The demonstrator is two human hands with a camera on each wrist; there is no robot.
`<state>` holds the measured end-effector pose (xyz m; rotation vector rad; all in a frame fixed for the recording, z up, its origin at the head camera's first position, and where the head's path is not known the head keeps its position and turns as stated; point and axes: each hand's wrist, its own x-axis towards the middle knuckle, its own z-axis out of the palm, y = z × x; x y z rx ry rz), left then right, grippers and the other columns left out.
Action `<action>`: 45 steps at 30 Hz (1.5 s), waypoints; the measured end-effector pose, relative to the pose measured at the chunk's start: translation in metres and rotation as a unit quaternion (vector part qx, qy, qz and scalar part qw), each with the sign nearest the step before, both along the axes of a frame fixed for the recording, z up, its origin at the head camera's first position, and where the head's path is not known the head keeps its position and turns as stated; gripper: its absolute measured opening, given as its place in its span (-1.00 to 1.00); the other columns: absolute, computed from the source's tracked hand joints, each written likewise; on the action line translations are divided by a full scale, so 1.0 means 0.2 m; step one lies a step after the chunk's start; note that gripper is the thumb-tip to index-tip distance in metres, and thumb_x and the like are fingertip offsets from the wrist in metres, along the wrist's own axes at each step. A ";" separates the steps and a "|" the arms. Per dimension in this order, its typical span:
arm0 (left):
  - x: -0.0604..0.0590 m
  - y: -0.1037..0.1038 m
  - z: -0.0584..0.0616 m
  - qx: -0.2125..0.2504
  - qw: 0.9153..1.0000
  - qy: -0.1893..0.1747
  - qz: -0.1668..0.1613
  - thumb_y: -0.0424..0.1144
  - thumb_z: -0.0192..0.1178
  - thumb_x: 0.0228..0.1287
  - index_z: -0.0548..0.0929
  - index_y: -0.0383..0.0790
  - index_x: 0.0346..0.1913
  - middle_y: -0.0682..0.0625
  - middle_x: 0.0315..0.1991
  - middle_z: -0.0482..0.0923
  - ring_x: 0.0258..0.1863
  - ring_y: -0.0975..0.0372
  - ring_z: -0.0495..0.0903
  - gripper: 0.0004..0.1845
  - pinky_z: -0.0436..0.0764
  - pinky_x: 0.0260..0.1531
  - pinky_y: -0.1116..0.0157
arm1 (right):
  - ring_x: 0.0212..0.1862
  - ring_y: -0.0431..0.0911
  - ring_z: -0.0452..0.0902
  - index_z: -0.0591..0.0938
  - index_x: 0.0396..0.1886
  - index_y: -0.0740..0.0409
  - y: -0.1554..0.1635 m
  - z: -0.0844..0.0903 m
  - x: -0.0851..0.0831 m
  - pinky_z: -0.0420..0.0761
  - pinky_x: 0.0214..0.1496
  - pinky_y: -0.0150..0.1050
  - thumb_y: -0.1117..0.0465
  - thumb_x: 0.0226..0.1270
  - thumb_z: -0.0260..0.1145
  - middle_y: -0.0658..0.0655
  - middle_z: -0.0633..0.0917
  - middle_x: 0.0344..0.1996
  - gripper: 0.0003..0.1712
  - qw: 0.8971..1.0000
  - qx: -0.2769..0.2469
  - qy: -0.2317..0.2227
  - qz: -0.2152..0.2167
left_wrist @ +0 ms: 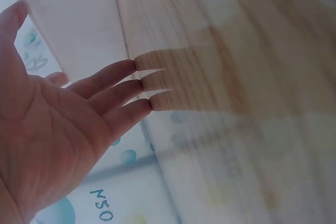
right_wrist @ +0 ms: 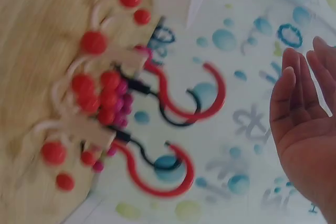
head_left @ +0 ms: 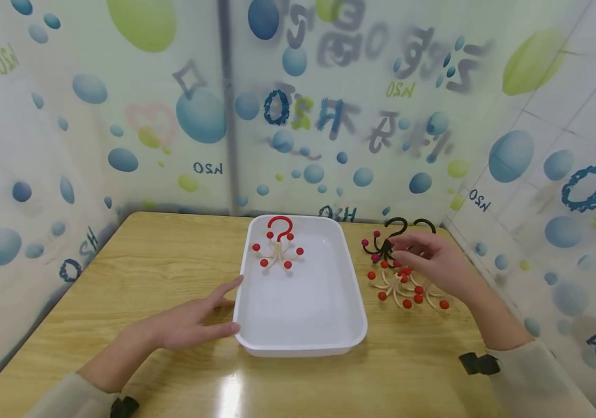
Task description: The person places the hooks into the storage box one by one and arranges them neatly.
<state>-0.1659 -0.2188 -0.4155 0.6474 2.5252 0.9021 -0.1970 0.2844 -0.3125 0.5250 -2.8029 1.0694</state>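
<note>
While both forearms lie low at the table's near edge, the scene reads near to far as follows.

Table [head_left: 172,255]: pale wood, walled by bubble-print sheeting on three sides.
Left hand [head_left: 195,318]: flat on the table, fingers straight and relaxed, holding nothing; fingertips [left_wrist: 142,84] reach the white tray's left wall (the left wrist view shows three of them touching its surface).
White tray [head_left: 303,342]: rectangular, long axis running from the person toward the far wall, set at the middle of the table.
Right hand [head_left: 433,261]: raised right of the tray, fingers loosely spread and gripping nothing, hovering over the pile of hooks; whether a fingertip brushes one I cannot tell.
Pile of hooks [head_left: 404,284]: on the table just right of the tray, cream prongs with red ball tips fanned outward, tangled together; in the right wrist view their red hooks [right_wrist: 181,90] show as blurred curves.
Black hook hanger [head_left: 389,241]: at the pile's far end, its hook upright, partly behind the right hand.
Red hook hanger [head_left: 278,244]: inside the tray's far end, standing on its prongs, long axis vertical, hook on top with its opening to the left.
</note>
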 end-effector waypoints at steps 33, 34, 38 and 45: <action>0.00 -0.01 0.01 0.000 1.000 0.000 -0.001 0.31 0.22 0.58 -0.13 0.19 0.83 -0.13 0.56 0.53 0.65 -0.24 0.35 0.02 0.28 0.56 -0.45 | -0.18 -0.36 0.79 0.51 0.51 0.37 0.61 -0.34 -0.05 0.84 -0.15 -0.32 0.02 0.79 0.21 0.31 0.81 0.09 -0.41 0.992 -0.040 -0.046 -0.110; 0.00 -0.01 0.01 0.001 1.000 0.000 0.000 0.31 0.22 0.58 -0.13 0.19 0.83 -0.13 0.56 0.53 0.65 -0.24 0.34 0.02 0.27 0.56 -0.45 | -0.18 -0.35 0.80 0.52 0.51 0.38 0.61 -0.34 -0.06 0.84 -0.14 -0.32 0.02 0.78 0.21 0.21 0.83 0.05 -0.41 0.991 -0.048 -0.049 -0.114; 0.00 -0.01 0.01 0.002 1.000 0.000 -0.001 0.30 0.22 0.58 -0.13 0.20 0.82 -0.14 0.56 0.53 0.64 -0.24 0.35 0.02 0.28 0.56 -0.45 | -0.16 -0.30 0.84 0.52 0.47 0.43 0.61 -0.36 -0.06 0.84 -0.11 -0.36 0.02 0.79 0.20 -0.20 0.80 -0.09 -0.41 0.986 -0.087 -0.062 -0.125; 0.00 0.00 0.01 0.001 1.000 0.002 0.000 0.31 0.21 0.58 -0.14 0.19 0.82 -0.14 0.57 0.52 0.64 -0.24 0.36 0.02 0.29 0.56 -0.44 | -0.16 -0.34 0.84 0.54 0.46 0.43 0.60 -0.36 -0.06 0.83 -0.09 -0.40 0.05 0.78 0.22 -0.20 0.80 -0.09 -0.43 0.984 -0.098 -0.068 -0.130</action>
